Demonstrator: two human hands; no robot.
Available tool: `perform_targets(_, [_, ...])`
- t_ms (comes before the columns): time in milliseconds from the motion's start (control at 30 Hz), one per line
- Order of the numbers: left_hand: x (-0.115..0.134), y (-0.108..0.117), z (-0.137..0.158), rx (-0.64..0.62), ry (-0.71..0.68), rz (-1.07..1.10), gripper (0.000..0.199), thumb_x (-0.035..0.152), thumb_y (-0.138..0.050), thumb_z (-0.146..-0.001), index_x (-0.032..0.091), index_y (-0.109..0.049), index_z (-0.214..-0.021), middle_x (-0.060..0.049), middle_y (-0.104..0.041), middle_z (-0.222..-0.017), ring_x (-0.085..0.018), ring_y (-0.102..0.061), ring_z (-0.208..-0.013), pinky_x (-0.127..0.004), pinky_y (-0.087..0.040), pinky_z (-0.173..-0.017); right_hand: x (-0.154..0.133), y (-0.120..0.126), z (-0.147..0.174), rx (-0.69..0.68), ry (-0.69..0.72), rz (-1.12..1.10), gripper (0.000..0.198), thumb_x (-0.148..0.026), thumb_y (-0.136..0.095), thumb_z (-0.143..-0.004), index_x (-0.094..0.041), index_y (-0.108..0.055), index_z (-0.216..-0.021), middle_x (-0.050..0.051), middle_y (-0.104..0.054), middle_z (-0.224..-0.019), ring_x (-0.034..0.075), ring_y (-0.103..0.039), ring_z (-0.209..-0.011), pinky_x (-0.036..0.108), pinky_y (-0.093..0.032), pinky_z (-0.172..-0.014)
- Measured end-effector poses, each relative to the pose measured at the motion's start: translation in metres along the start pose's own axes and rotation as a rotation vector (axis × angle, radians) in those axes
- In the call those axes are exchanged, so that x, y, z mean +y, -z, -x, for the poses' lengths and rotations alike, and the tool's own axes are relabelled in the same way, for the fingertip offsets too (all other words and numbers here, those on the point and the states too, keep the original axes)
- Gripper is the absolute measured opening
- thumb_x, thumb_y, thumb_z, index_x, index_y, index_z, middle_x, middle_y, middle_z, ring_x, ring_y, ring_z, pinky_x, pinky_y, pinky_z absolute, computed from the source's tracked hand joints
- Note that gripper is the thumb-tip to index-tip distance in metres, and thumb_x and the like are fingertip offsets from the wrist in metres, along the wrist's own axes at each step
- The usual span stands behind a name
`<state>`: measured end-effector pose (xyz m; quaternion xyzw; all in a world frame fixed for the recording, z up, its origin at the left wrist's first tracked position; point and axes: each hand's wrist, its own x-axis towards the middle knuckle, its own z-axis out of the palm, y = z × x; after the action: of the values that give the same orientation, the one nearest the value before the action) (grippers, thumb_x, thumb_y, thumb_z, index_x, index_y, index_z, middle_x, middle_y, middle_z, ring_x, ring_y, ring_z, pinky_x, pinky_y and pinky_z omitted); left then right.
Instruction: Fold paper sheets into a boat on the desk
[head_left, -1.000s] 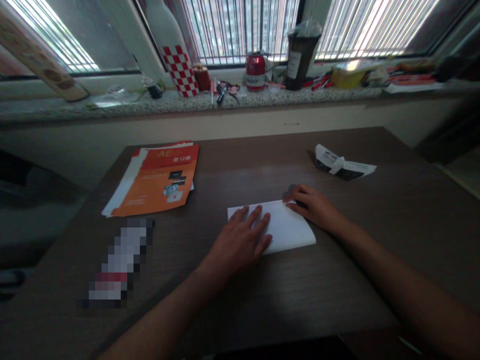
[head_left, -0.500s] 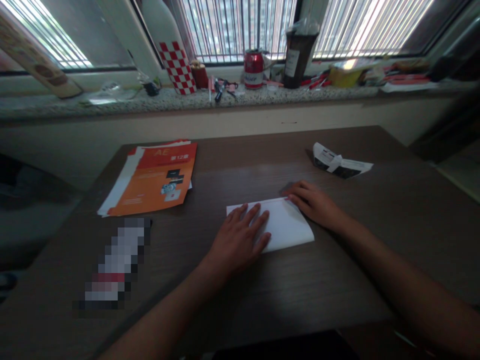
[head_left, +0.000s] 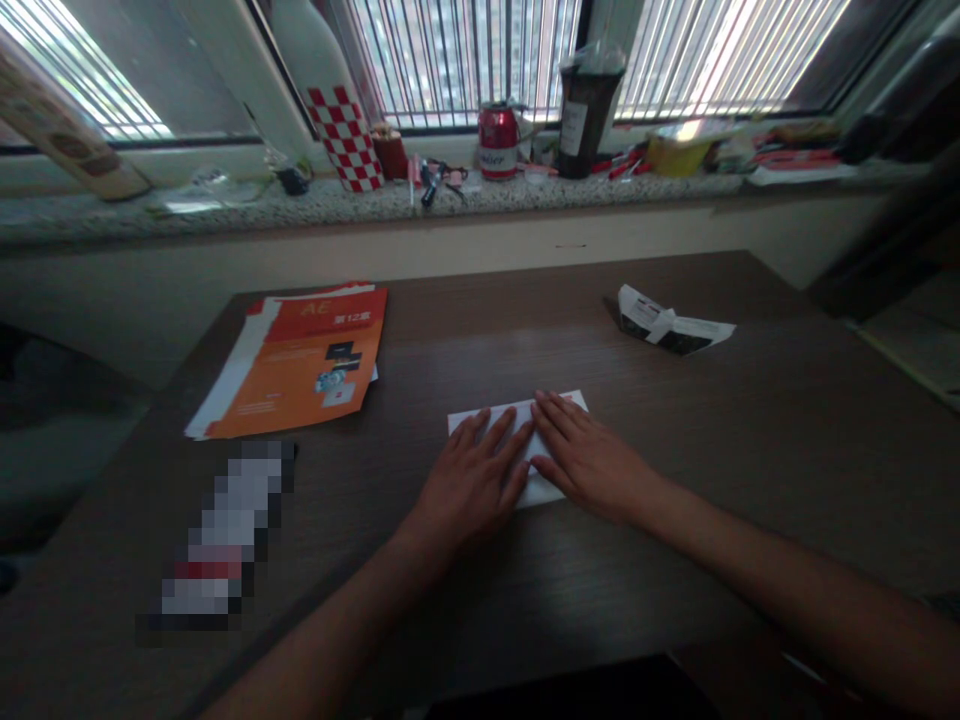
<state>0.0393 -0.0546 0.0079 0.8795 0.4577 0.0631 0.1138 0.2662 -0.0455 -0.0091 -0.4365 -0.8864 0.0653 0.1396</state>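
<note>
A folded sheet of white paper [head_left: 541, 488] lies on the brown table [head_left: 450, 330] in front of me. My left hand [head_left: 474, 470] rests flat on its left part, fingers spread. Pressed on the right part is my right hand [head_left: 589, 450], palm down with fingers stretched out and its fingertips close to those of the left. Both hands cover much of the sheet. Farther back on the right stands a small folded paper piece [head_left: 671, 325], white with dark printed areas, touched by neither hand.
Orange printed booklets [head_left: 300, 370] lie at the left, with a pixelated flat object [head_left: 225, 530] nearer me. Along the granite windowsill [head_left: 517, 205] stand a checkered bottle [head_left: 345, 135], a red can [head_left: 499, 140], a dark drink cup [head_left: 589, 110] and small clutter.
My right hand has moved left from the paper's upper right corner onto its face, near my left hand. Less of the paper's right side shows. The left hand stays in place.
</note>
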Motion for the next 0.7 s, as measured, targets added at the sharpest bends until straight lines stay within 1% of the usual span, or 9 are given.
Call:
perform_targets(67, [0.000, -0.001, 0.000, -0.009, -0.002, -0.006, 0.058, 0.044, -0.038, -0.110, 0.029, -0.034, -0.166, -0.008, -0.037, -0.171, -0.039, -0.031, -0.156, -0.059, -0.029, -0.125, 0.001, -0.003, 0.002, 0.000, -0.004, 0.005, 0.070, -0.052, -0.040, -0.109, -0.006, -0.040, -0.162, 0.023, -0.035, -0.168, 0.036, -0.030, -0.158, 0.052, -0.029, -0.130])
perform_targets(200, [0.000, -0.003, 0.001, -0.001, 0.004, -0.006, 0.058, 0.041, -0.040, -0.109, 0.029, -0.034, -0.165, -0.007, -0.036, -0.171, -0.039, -0.029, -0.158, -0.058, -0.028, -0.126, 0.001, -0.006, 0.003, 0.014, -0.004, -0.009, 0.072, -0.053, -0.044, -0.108, -0.010, -0.033, -0.166, 0.022, -0.034, -0.169, 0.037, -0.027, -0.159, 0.057, -0.029, -0.129])
perform_targets(267, [0.000, -0.004, 0.001, 0.003, 0.006, -0.007, 0.058, 0.040, -0.041, -0.109, 0.028, -0.033, -0.165, -0.007, -0.035, -0.172, -0.038, -0.028, -0.158, -0.058, -0.028, -0.126, 0.002, -0.008, 0.004, 0.012, 0.001, -0.016, 0.074, -0.053, -0.045, -0.108, -0.010, -0.030, -0.166, 0.022, -0.032, -0.169, 0.038, -0.025, -0.159, 0.058, -0.028, -0.129])
perform_targets(400, [0.001, -0.006, 0.002, 0.001, -0.004, -0.023, 0.058, 0.040, -0.042, -0.109, 0.028, -0.032, -0.165, -0.007, -0.031, -0.173, -0.038, -0.024, -0.160, -0.058, -0.024, -0.128, 0.003, -0.009, 0.006, -0.002, 0.005, -0.018, 0.079, -0.058, -0.045, -0.107, -0.010, -0.027, -0.167, 0.022, -0.026, -0.172, 0.037, -0.020, -0.161, 0.056, -0.025, -0.130])
perform_targets(533, [0.001, -0.010, 0.002, 0.006, -0.002, -0.060, 0.061, 0.040, -0.042, -0.109, 0.027, -0.029, -0.166, -0.008, -0.027, -0.175, -0.038, -0.020, -0.161, -0.058, -0.022, -0.129, 0.003, -0.010, 0.008, -0.006, 0.002, -0.005, 0.083, -0.060, -0.044, -0.106, -0.011, -0.020, -0.169, 0.021, -0.022, -0.173, 0.036, -0.016, -0.162, 0.056, -0.024, -0.131])
perform_targets(700, [-0.001, -0.018, 0.003, 0.029, -0.002, -0.113, 0.063, 0.038, -0.045, -0.108, 0.028, -0.026, -0.167, -0.007, -0.025, -0.176, -0.037, -0.018, -0.162, -0.057, -0.020, -0.130, 0.003, -0.012, 0.009, -0.051, 0.004, 0.038, 0.087, -0.063, -0.040, -0.106, -0.005, -0.020, -0.168, 0.023, -0.017, -0.173, 0.037, -0.010, -0.162, 0.056, -0.022, -0.131])
